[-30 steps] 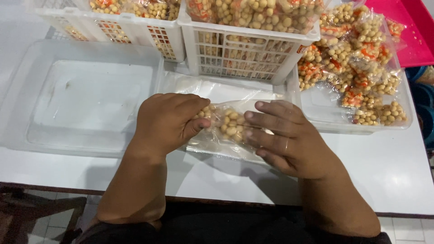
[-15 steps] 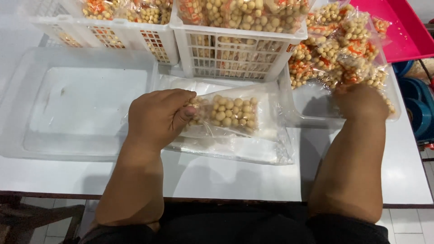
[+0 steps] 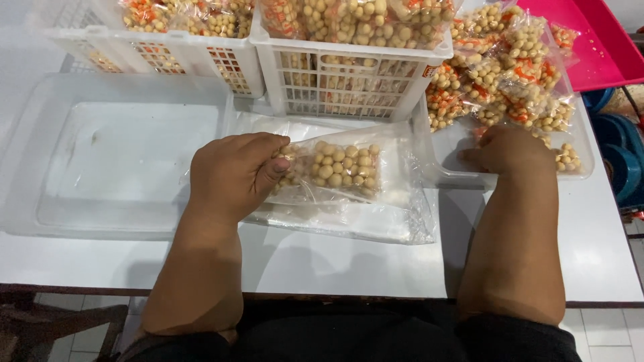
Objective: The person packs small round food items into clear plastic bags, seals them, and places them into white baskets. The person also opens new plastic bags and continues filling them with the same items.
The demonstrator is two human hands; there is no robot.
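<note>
Head view: my left hand pinches the end of a small clear packet of round snacks on a stack of empty bags, my right hand curled at the heap of packets; I judge it light, crinkly, slippery, best gripped at the sealed edge

Two bare forearms, left hand and right hand without gloves, and a dark garment at the torso.

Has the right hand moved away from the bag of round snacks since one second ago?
Yes. The right hand left the small snack bag and went right, to the clear tray of packets. The left hand holds the bag.
</note>
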